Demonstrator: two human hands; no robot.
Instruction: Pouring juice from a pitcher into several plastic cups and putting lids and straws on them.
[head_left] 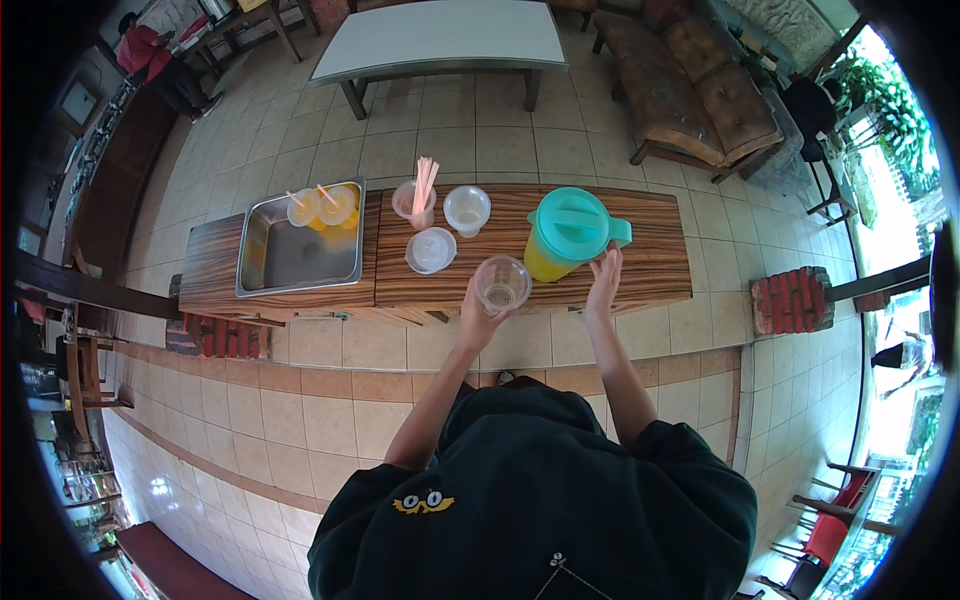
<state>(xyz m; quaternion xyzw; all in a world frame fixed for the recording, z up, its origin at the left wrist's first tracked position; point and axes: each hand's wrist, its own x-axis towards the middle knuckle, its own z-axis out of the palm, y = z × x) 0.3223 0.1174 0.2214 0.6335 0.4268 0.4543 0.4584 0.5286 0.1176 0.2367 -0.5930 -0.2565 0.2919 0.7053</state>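
Observation:
My left hand (480, 317) is closed around a clear plastic cup (502, 285), held at the counter's near edge; it looks empty. To its right stands a pitcher (555, 256) with a teal lid and yellow liquid inside. At the pitcher's teal handle is my right hand (604, 280), its fingers around the lower part, which they partly hide. Beyond the cup are a tub of clear lids or cups (431, 251), another clear container (467, 210) and a cup (404, 200) of pink-and-white straws (425, 180).
A steel tray (300, 262) is set at the counter's left, holding lidded cups of orange drink (337, 206) with straws. The wooden counter (650, 235) spans the middle. Further off are a white table (445, 35), a brown sofa (690, 85) and a person (150, 55) in red at the far left.

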